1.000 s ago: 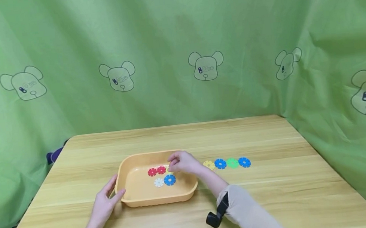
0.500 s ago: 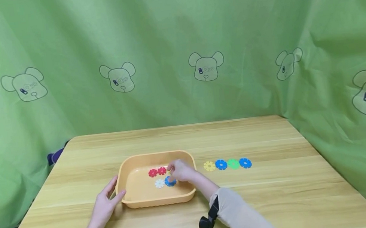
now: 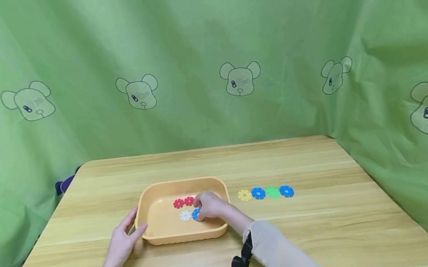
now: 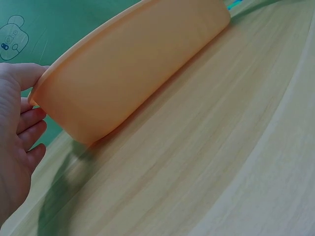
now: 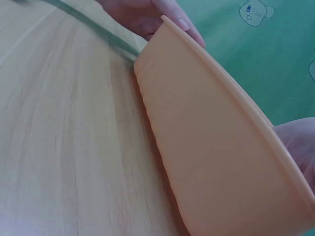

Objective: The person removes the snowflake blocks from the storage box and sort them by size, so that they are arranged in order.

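An orange plastic tray stands on the table. My left hand grips its left end, thumb over the rim and fingers along the outside wall. In the left wrist view the left hand shows this hold on the rim. Reaching inside the tray, my right hand pinches a blue snowflake disc that it partly covers. A white snowflake disc lies just left of that one. Behind them are two red snowflake discs, side by side. The right fingertips are hidden by the tray wall in the right wrist view.
Right of the tray, a row of snowflake discs lies on the wooden table: yellow, blue, green and blue. Green cloth with bear-head prints hangs behind and at the sides.
My right hand has come down and slightly towards me, from a yellow-green disc beside the red ones to the blue disc. The left hand keeps its grip on the tray.
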The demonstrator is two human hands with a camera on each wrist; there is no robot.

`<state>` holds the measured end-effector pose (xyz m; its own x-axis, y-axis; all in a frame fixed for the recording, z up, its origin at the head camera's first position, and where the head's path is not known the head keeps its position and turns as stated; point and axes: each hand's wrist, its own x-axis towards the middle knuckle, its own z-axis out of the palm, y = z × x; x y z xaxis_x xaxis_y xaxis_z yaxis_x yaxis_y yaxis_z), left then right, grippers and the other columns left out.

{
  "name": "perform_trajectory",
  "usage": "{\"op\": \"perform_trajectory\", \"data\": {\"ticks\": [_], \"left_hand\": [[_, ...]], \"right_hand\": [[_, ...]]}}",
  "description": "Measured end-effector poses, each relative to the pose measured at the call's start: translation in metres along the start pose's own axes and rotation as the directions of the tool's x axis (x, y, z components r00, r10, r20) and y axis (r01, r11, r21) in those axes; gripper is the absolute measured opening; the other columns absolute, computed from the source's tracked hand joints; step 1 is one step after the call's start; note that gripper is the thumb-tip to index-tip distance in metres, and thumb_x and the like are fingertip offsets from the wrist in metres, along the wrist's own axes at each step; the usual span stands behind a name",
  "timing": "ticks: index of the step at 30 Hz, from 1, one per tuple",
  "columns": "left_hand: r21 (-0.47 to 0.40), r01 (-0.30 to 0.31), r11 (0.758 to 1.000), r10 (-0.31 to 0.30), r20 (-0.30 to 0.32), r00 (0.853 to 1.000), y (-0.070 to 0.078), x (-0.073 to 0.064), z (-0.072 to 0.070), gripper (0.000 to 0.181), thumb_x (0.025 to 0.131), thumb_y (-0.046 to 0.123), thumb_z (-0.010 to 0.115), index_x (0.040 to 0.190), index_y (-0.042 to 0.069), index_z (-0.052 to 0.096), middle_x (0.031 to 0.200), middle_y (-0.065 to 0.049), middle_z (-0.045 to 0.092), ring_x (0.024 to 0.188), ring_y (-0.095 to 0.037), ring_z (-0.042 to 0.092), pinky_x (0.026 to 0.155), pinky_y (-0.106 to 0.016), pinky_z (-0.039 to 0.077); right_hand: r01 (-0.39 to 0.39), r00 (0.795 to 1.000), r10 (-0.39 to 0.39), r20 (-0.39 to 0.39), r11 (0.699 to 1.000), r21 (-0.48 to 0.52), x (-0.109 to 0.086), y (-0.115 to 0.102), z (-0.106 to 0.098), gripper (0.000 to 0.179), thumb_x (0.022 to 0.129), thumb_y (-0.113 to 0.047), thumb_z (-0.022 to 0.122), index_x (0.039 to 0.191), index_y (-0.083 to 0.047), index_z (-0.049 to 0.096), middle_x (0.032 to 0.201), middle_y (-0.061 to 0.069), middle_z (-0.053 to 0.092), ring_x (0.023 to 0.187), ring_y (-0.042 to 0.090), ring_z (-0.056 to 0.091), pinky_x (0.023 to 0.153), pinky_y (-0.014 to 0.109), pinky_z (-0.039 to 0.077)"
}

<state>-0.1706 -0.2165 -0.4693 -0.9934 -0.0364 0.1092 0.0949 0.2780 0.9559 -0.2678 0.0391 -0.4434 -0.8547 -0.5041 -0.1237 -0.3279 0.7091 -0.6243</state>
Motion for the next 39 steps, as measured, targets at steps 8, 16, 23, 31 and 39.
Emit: {"op": "perform_trajectory", "data": {"ticks": [8,16,23,31,39], "left_hand": [[-0.001,0.004,1.0,-0.004,0.001,1.0,0.001,-0.001,0.0,0.067,0.088,0.014,0.063,0.142,-0.006,0.028,0.146,-0.024,0.027,0.133,-0.044,0.022,0.109,-0.052,0.019],[0.003,0.001,1.0,-0.001,-0.001,1.0,0.001,-0.002,0.0,0.066,0.088,0.013,0.063,0.141,-0.006,0.028,0.146,-0.024,0.027,0.133,-0.044,0.022,0.109,-0.054,0.018],[-0.003,-0.002,1.0,0.002,0.003,1.0,0.001,-0.002,0.002,0.066,0.088,0.013,0.063,0.142,-0.006,0.028,0.146,-0.023,0.027,0.134,-0.042,0.021,0.11,-0.055,0.014],[-0.005,-0.008,1.0,0.008,0.003,1.0,-0.001,-0.001,0.001,0.067,0.088,0.014,0.063,0.142,-0.005,0.027,0.146,-0.023,0.027,0.134,-0.042,0.021,0.109,-0.056,0.014],[-0.015,-0.016,1.0,0.016,0.005,1.0,0.0,-0.001,0.001,0.068,0.088,0.015,0.063,0.142,-0.006,0.027,0.146,-0.023,0.027,0.134,-0.042,0.021,0.109,-0.056,0.013]], "right_hand": [[0.013,1.0,-0.013,0.011,0.998,-0.068,-0.001,0.001,0.001,0.026,0.062,-0.002,0.08,0.078,-0.003,0.06,0.079,0.002,0.054,0.079,0.017,0.048,0.073,0.029,0.042],[0.024,1.0,-0.025,-0.007,0.998,-0.056,-0.004,0.001,0.001,0.03,0.063,-0.003,0.079,0.077,-0.009,0.053,0.075,0.0,0.051,0.073,0.015,0.046,0.065,0.027,0.039],[0.007,0.999,-0.007,-0.049,1.0,0.0,-0.004,0.001,-0.002,0.017,0.069,0.006,0.073,0.077,-0.005,0.062,0.074,0.002,0.052,0.064,0.013,0.048,0.055,0.021,0.042],[0.009,0.998,0.007,-0.065,0.971,0.24,-0.007,-0.003,-0.018,0.01,0.074,0.011,0.067,0.079,0.003,0.064,0.061,0.003,0.052,0.051,0.019,0.054,0.043,0.019,0.046],[0.0,0.995,0.036,-0.094,0.934,0.358,-0.012,-0.01,-0.043,0.014,0.076,0.011,0.066,0.088,0.005,0.065,0.07,0.008,0.057,0.057,0.019,0.058,0.062,0.039,0.057]]}}
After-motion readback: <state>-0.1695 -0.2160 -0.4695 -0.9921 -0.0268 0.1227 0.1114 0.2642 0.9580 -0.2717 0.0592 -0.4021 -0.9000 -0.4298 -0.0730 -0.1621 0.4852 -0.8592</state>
